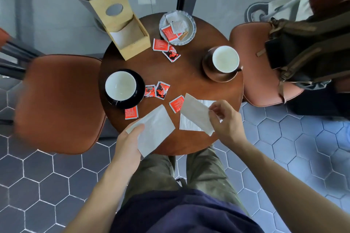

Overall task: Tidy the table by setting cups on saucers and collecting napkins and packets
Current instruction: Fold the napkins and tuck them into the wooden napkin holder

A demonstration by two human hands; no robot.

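Note:
My left hand (pixel 128 145) holds a pale napkin (pixel 154 129) at the near edge of the round wooden table (pixel 189 81). My right hand (pixel 225 119) pinches a second napkin (pixel 195 112), lifted over a white napkin (pixel 187 124) lying flat. A white cup (pixel 120 85) sits on a black saucer (pixel 139 89) at the left. Another white cup (pixel 225 58) sits on a brown saucer (pixel 214 75) at the right. Several red packets lie loose, one (pixel 176 103) beside the right napkin, one (pixel 131 112) near the black saucer.
A wooden napkin box (pixel 123 30) stands at the table's far left. A scalloped grey dish (pixel 191 28) at the back holds packets and wrappers. Brown chairs flank the table, the left one (pixel 58 104) bare, the right one (pixel 253 62) carrying a backpack (pixel 306 47).

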